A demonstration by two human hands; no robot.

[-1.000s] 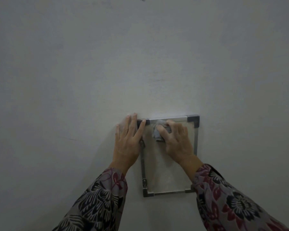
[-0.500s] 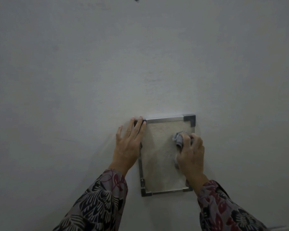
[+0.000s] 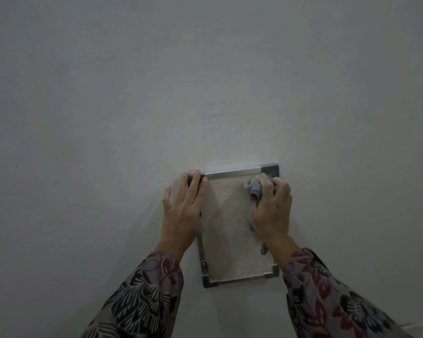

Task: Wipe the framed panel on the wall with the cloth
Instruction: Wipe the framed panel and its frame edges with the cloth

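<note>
- Nearest to me are two patterned sleeves, the left sleeve [image 3: 142, 301] and the right sleeve [image 3: 327, 301]. Both are floral in dark, red and pale tones and reach up towards the wall.
- The left hand [image 3: 183, 211] lies flat with its fingers straight and a little spread, holding nothing. It rests along the left edge of the framed panel [image 3: 230, 228]. Its longer fingertips cover the top left corner, and the outer fingers are on the plaster just left of the frame.
- The right hand [image 3: 272, 213] has its fingers curled round a bunched grey cloth [image 3: 255, 186], pressing it against the panel's upper right part. That is just below the dark corner piece.
- A strip of the cloth trails below that hand along the right edge, near the wrist.
- The panel hangs upright between the two hands. It has a pale textured face, a thin metal frame and dark corner pieces.
- Behind it all is the plain pale wall [image 3: 156, 93], dimly lit.
</note>
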